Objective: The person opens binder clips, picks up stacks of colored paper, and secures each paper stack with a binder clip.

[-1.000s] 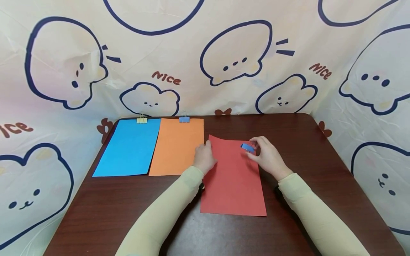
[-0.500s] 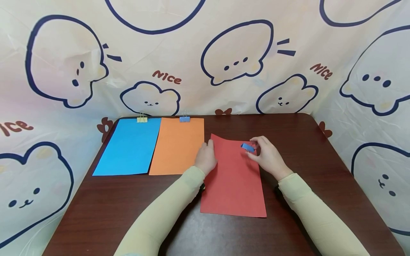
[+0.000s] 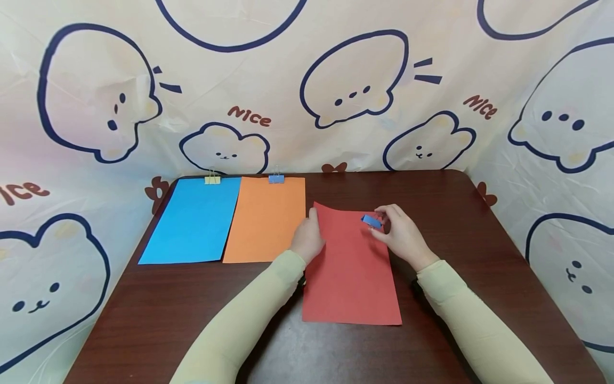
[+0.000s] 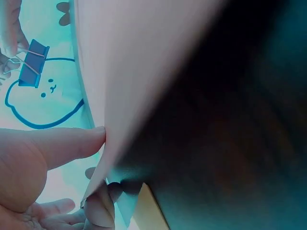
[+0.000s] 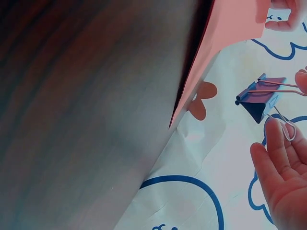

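In the head view my left hand (image 3: 308, 239) pinches the upper left edge of a red sheet of paper (image 3: 352, 277), whose top left corner is lifted. The left wrist view shows the thumb (image 4: 76, 146) on one face of the sheet and fingers behind it. My right hand (image 3: 405, 234) holds a blue binder clip (image 3: 371, 221) by its wire handles, over the sheet's upper right corner. In the right wrist view the clip (image 5: 263, 96) is apart from the paper (image 5: 235, 24); whether its mouth is spread is hard to tell.
Left of the red sheet lie an orange sheet (image 3: 266, 224) and a blue sheet (image 3: 194, 224), side by side. A blue binder clip (image 3: 276, 179) sits on the orange one's top edge, a yellow binder clip (image 3: 212, 180) on the blue one's. A printed cloth (image 3: 345, 144) stands behind the brown table (image 3: 431, 192).
The red sheet's bottom edge has shifted slightly to the right. My left hand has moved up a little along the sheet's edge. The right hand and its binder clip have hardly moved.
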Demonstrator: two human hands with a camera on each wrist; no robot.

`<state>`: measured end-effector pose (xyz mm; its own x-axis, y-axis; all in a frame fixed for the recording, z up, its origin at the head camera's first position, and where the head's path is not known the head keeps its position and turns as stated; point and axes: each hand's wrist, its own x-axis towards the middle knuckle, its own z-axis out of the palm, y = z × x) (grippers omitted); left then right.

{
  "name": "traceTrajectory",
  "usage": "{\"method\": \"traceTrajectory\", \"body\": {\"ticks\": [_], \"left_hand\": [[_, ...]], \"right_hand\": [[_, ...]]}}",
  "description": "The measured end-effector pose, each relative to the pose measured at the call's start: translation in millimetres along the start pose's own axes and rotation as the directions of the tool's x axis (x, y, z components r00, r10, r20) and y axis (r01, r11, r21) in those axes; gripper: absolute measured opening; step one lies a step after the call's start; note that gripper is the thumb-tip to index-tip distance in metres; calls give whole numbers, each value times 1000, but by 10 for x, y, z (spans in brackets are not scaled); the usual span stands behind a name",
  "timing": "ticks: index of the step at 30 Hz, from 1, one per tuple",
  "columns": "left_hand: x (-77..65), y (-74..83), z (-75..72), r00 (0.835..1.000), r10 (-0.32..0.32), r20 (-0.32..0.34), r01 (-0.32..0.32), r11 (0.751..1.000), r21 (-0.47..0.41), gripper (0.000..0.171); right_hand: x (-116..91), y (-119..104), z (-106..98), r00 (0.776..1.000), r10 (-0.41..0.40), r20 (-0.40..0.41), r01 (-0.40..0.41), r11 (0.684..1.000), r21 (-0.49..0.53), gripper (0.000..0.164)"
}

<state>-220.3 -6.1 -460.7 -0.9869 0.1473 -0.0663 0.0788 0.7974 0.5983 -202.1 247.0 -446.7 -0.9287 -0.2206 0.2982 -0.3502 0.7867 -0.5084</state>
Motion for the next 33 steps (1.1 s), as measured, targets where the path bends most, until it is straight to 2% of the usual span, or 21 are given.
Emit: {"method": "traceTrajectory", "body": {"ticks": [5, 8, 17, 26, 33], "left_hand": [[9, -15, 3, 1000, 9, 12, -10, 1000, 23, 78], [15, -32, -3, 1000, 5, 17, -5, 1000, -1, 75], [29, -99, -28, 995, -86, 48, 91, 987, -131, 80], [50, -180, -77, 989, -143, 48, 150, 960, -238, 49], [77, -241, -117, 990, -138, 37, 143, 951, -274, 24]], "right_hand": [[-1, -6, -6, 1000, 2, 2, -2, 1000, 9, 50], [-2, -8, -6, 1000, 4, 2, -4, 1000, 12, 50], [1, -13, -8, 1000, -8, -10, 8, 1000, 9, 50], [0, -5, -7, 999, -22, -24, 22, 1000, 0, 49], [6, -5, -14, 1000, -17, -18, 17, 1000, 6, 49]]}}
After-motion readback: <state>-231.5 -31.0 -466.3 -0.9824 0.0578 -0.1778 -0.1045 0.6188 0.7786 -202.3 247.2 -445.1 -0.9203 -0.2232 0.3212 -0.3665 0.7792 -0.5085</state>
